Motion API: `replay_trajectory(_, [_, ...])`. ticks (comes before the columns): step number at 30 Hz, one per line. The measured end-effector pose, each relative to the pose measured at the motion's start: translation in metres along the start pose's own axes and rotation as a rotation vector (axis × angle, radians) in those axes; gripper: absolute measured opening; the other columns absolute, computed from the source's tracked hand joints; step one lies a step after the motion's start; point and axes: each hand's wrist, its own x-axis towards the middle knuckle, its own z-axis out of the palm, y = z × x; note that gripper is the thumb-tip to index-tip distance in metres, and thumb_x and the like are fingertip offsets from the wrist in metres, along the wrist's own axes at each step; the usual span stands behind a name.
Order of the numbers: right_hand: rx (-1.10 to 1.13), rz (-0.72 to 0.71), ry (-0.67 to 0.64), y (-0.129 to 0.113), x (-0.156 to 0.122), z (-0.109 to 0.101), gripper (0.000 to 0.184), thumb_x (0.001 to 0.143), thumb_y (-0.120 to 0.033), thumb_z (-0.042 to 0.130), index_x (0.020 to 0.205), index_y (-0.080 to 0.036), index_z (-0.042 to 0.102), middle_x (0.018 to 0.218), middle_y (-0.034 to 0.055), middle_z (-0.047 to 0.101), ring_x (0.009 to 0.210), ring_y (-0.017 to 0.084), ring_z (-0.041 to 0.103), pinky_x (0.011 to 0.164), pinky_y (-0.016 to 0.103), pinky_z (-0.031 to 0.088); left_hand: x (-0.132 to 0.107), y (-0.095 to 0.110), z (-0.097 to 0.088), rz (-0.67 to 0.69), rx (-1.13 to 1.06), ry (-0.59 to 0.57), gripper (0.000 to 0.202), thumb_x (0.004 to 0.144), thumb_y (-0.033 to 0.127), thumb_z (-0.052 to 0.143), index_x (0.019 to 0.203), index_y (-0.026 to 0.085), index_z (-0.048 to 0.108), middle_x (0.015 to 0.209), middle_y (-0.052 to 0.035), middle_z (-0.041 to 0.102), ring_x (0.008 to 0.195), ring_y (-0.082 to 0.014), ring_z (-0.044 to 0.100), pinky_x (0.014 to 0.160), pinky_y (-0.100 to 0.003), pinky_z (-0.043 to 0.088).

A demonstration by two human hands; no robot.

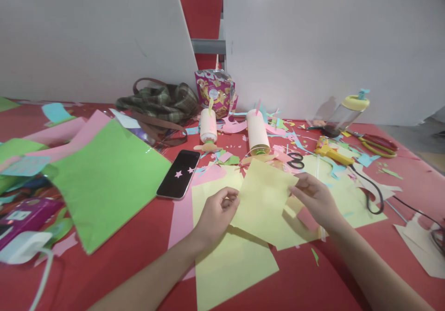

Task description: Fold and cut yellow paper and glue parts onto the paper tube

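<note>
Over the red table (139,278), both hands hold up one yellow sheet (266,197). The left hand (219,211) pinches its left edge between thumb and finger, and the right hand (314,197) pinches its right edge. No fold or cut shows on the sheet, so work on it seems not yet begun. Two white tubes (257,130) behind it look nearly made, each with a paper strip (257,107) on top. Pink stars (178,174) lie cut out on the phone (170,188). The sheet hides some of the yellow paper (229,274) below. Only the black loops of the scissors (295,160) show well, and small scraps (232,160) blur together.
</note>
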Motion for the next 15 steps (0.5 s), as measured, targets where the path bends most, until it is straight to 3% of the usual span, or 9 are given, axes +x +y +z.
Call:
replay_trajectory(5, [0.017, 0.011, -0.007, 0.0000, -0.0012, 0.0010, 0.012, 0.071, -0.029, 0.056, 0.072, -0.021, 0.049, 0.062, -0.0016, 0.052, 0.059, 0.013, 0.056, 0.060, 0.026, 0.046, -0.0015, -0.0026, -0.0009, -0.017, -0.026, -0.075, 0.013, 0.078, 0.030, 0.044, 0.081, 0.018, 0.045, 0.054, 0.0067, 0.036, 0.048, -0.0072, 0.033, 0.048, -0.019, 0.029])
replay_trajectory(11, [0.023, -0.023, -0.033, -0.0007, 0.0005, 0.0008, 0.012, 0.072, -0.028, 0.055, 0.064, -0.020, 0.051, 0.061, -0.0011, 0.054, 0.058, 0.012, 0.054, 0.058, 0.024, 0.045, -0.0043, 0.0025, 0.0013, 0.043, -0.076, -0.162, 0.011, 0.076, 0.026, 0.047, 0.084, 0.019, 0.045, 0.066, 0.0044, 0.041, 0.058, -0.0082, 0.039, 0.054, -0.019, 0.032])
replay_trajectory(15, [-0.036, -0.020, 0.049, 0.0008, 0.0008, 0.0024, 0.008, 0.071, -0.025, 0.055, 0.066, -0.019, 0.052, 0.061, -0.0015, 0.053, 0.055, 0.011, 0.053, 0.058, 0.025, 0.046, -0.0040, 0.0048, 0.0022, 0.036, -0.054, -0.183, 0.010, 0.077, 0.027, 0.046, 0.073, 0.017, 0.046, 0.064, 0.0041, 0.041, 0.058, -0.0084, 0.040, 0.055, -0.019, 0.032])
